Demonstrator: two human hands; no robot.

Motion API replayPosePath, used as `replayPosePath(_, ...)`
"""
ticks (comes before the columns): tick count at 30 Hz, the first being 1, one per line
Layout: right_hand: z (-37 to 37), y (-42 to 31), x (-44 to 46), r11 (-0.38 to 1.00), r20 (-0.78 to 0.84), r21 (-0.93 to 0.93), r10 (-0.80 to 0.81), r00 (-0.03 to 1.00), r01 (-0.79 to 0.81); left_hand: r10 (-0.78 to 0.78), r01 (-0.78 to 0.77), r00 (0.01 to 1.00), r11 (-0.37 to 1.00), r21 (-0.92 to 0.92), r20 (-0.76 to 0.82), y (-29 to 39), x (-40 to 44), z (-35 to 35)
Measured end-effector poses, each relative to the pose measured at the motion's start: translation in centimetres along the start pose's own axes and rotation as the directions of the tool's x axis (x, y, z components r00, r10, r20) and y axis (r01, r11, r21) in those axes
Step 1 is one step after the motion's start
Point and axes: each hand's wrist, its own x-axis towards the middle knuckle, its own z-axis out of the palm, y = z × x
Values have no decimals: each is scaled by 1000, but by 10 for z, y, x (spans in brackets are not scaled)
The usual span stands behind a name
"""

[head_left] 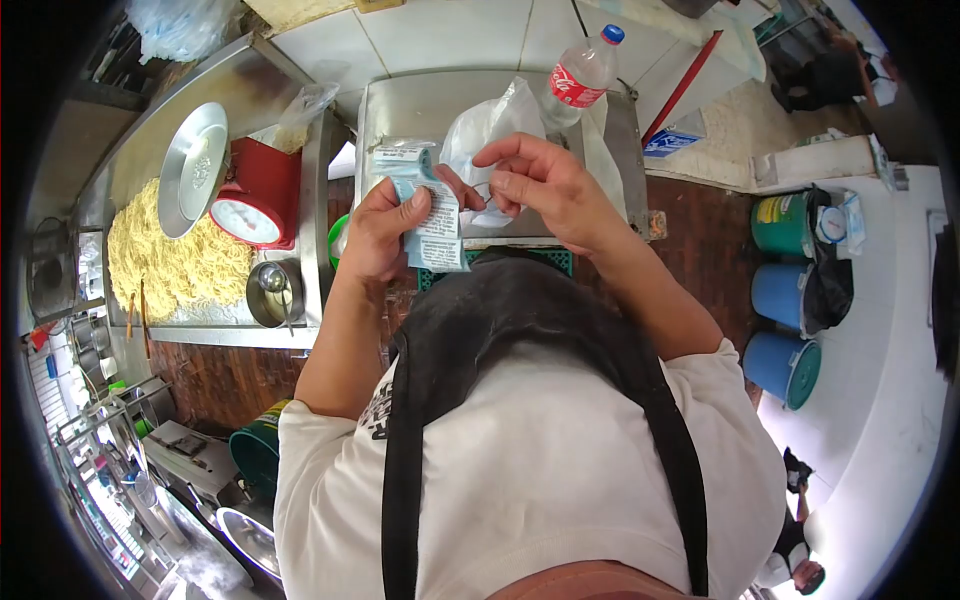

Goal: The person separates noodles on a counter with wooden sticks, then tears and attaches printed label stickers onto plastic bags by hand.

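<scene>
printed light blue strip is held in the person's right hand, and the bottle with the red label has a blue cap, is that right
Not quite: the head view shows the printed light blue strip held in the left hand. The bottle with the red label does have a blue cap.

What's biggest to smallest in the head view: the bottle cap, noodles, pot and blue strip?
1. Noodles
2. Blue strip, partly behind fingers; it seems closer to the camera, which may make it look bigger
3. Pot
4. Bottle cap
</scene>
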Motion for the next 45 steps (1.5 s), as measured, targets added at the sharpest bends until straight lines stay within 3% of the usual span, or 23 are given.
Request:
replayPosePath(1,1,-1,0,1000,11,-5,-21,1000,21,46,-46,999,999,0,-15,0,1,4)
replayPosePath(4,0,-2,1,998,-13,-22,-57,998,57,-23,25,995,999,-28,92,3,-1,-4)
replayPosePath(5,-1,-2,3,998,-29,-28,-65,997,64,-138,138,990,990,-19,-29,4,-5,-1)
replayPosePath(8,-3,-6,6,958,-42,286,-10,999,21,-347,352,936,923,153,-55,8,-4,3)
replayPosePath(10,-8,-6,9,978,28,207,24,999,-30,-534,513,833,843,162,140,12,-4,0)
replayPosePath(12,-5,-6,11,990,110,119,61,992,-75,-409,377,903,902,212,133,9,-6,12)
replayPosePath(14,4,-6,12,994,197,21,98,976,-104,-234,218,965,967,135,119,4,-4,15)
replayPosePath(15,4,0,14,997,134,-35,67,989,-63,-141,131,984,986,98,104,3,-3,14)
replayPosePath(18,4,3,12,988,46,-97,-117,992,121,-201,209,977,966,154,-67,5,-4,5)
replayPosePath(22,7,-2,3,932,60,-292,-207,977,215,-188,249,955,927,280,-229,-3,-1,20)
replayPosePath(24,9,10,8,831,2,-486,-310,951,272,-128,199,968,913,355,-215,-13,2,26)
replayPosePath(27,11,14,11,801,-72,-547,-335,940,243,-17,115,974,895,431,-225,-21,9,31)
replayPosePath(30,15,10,8,843,-95,-485,-314,945,231,83,48,960,894,446,-268,-29,9,36)
replayPosePath(33,21,11,6,877,-108,-396,-340,934,273,30,108,971,829,549,-236,-26,5,31)
replayPosePath(36,23,7,2,903,-115,-387,-248,962,186,185,-32,953,849,527,-242,-29,3,35)
replayPosePath(42,29,14,5,912,-150,-334,-299,942,237,178,-17,943,870,494,-281,-29,3,35)
replayPosePath(45,28,21,6,970,-228,-156,-221,948,188,64,25,961,948,316,-269,-17,-1,44)
